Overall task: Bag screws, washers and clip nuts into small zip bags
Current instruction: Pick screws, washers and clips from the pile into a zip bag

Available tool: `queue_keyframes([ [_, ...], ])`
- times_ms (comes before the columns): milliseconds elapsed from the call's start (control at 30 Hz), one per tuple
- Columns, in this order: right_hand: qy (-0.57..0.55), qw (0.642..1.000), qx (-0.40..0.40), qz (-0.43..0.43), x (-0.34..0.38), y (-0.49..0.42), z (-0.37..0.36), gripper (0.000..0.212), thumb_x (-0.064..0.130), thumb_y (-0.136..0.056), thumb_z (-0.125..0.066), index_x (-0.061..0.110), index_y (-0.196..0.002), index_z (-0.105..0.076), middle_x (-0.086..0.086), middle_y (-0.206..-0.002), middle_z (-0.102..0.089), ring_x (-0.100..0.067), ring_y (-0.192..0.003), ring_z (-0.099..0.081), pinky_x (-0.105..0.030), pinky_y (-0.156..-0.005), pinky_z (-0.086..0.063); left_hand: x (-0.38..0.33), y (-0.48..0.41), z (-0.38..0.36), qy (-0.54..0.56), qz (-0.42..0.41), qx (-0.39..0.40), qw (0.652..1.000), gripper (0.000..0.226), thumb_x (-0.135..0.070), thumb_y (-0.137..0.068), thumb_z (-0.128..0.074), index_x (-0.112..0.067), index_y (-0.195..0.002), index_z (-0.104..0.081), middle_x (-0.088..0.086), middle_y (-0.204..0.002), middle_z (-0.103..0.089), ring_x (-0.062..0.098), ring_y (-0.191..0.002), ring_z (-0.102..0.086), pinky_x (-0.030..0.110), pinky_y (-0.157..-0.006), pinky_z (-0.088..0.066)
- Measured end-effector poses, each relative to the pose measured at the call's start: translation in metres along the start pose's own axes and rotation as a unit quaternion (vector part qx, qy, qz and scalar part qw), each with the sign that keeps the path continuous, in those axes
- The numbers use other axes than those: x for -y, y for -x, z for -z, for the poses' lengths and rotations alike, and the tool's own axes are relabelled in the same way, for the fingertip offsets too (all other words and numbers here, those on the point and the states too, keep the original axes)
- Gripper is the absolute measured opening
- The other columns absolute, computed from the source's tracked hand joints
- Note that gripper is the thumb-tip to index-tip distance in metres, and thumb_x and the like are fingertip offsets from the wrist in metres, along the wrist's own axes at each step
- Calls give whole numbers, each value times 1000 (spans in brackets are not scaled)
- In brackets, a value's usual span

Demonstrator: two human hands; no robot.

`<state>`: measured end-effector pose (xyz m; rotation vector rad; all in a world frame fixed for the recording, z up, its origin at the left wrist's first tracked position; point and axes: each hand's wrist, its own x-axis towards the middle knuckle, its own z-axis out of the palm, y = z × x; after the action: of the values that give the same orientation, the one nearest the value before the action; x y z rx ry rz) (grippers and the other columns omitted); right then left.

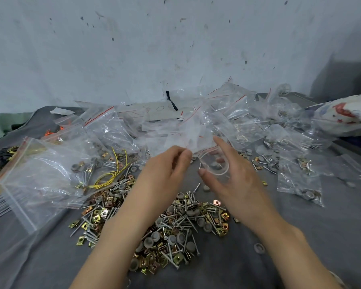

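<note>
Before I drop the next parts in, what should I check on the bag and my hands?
1. Mouth of the small zip bag open: ok, the right hand holds it round.
2. Parts already inside: ok, grey washers show in it; count cannot tell.
3. A part ready in the left hand: cannot tell, its fingertips pinch together beside the bag's rim.
4. Stock at hand: ok, the loose pile lies just below both hands.
5. Mouth uncovered: ok.

Indistinct contents inside zip bag (214,164)
</note>
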<state>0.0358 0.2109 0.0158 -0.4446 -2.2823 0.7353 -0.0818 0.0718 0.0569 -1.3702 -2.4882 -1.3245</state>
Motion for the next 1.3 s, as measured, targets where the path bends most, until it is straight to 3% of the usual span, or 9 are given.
queue_keyframes([
  [167, 4, 1000, -10, -10, -2, 0, 4, 74, 68, -89, -53, 46, -152, -23, 43, -110, -38, 15, -111, -40, -33, -104, -36, 25, 5, -27, -216, -28, 115, 969, 31, -42, -103, -38, -26, -121, -58, -4, -116, -65, 19, -107, -57, 41, -94, -45],
  [267, 5, 1000, -17, -19, -4, -1, 7, 75, 62, -90, -57, 42, -154, -25, 42, -107, -39, 28, -104, -32, -29, -99, -30, 37, 10, -41, -294, -52, 177, 938, 32, -37, -105, -34, -37, -135, -47, -5, -129, -55, 22, -120, -47, 40, -102, -38],
  [400, 0, 1000, -10, -22, -4, -2, 10, 74, 61, -91, -57, 43, -155, -24, 35, -113, -47, 20, -107, -32, -30, -101, -32, 46, 10, -46, -311, -53, 209, 925, 42, -18, -100, -46, -44, -133, -45, -6, -132, -46, 22, -124, -42, 39, -105, -33],
  [533, -10, 999, -11, -31, -6, -1, 12, 76, 68, -89, -53, 46, -154, -22, 13, -139, -53, 2, -126, -38, -29, -103, -30, 46, 5, -44, -313, -31, 209, 926, 29, -25, -102, -46, -40, -126, -51, -4, -125, -48, 22, -122, -45, 39, -99, -37],
  [767, -69, 996, -32, -54, -11, -4, 13, 72, 71, -85, -57, 53, -148, -25, 28, -122, -53, 8, -115, -47, -6, -89, -31, 40, 2, -36, -309, 3, 248, 918, 21, -36, -102, -45, -36, -121, -54, -2, -124, -48, 21, -126, -40, 41, -101, -40],
  [900, -137, 986, -62, -67, -14, -7, 19, 76, 72, -81, -60, 51, -148, -31, 38, -128, -50, 32, -116, -37, 6, -87, -30, 35, 2, -35, -310, 3, 254, 916, 17, -38, -102, -45, -31, -115, -52, -3, -124, -50, 20, -123, -42, 40, -100, -41],
  [1000, -179, 978, -80, -77, -16, -9, 21, 75, 71, -81, -62, 50, -148, -35, 49, -125, -44, 24, -125, -38, -13, -105, -38, 34, 3, -33, -321, -17, 246, 914, 9, -38, -102, -43, -28, -100, -44, -2, -119, -53, 20, -116, -46, 38, -96, -41],
  [1100, -228, 966, -82, -89, -13, -9, 22, 75, 68, -81, -66, 48, -148, -37, 23, -144, -51, -6, -137, -47, -45, -113, -41, 34, 5, -30, -302, -28, 222, 927, 13, -39, -98, -45, -28, -92, -40, -5, -109, -56, 18, -106, -51, 36, -89, -42],
  [1300, -261, 958, -87, -87, -10, -10, 22, 81, 76, -76, -65, 47, -147, -38, 16, -148, -51, -12, -137, -49, -48, -114, -40, 35, 9, -19, -244, -23, 147, 958, 12, -38, -91, -52, -28, -90, -46, -11, -78, -54, 18, -76, -57, 32, -64, -40],
])
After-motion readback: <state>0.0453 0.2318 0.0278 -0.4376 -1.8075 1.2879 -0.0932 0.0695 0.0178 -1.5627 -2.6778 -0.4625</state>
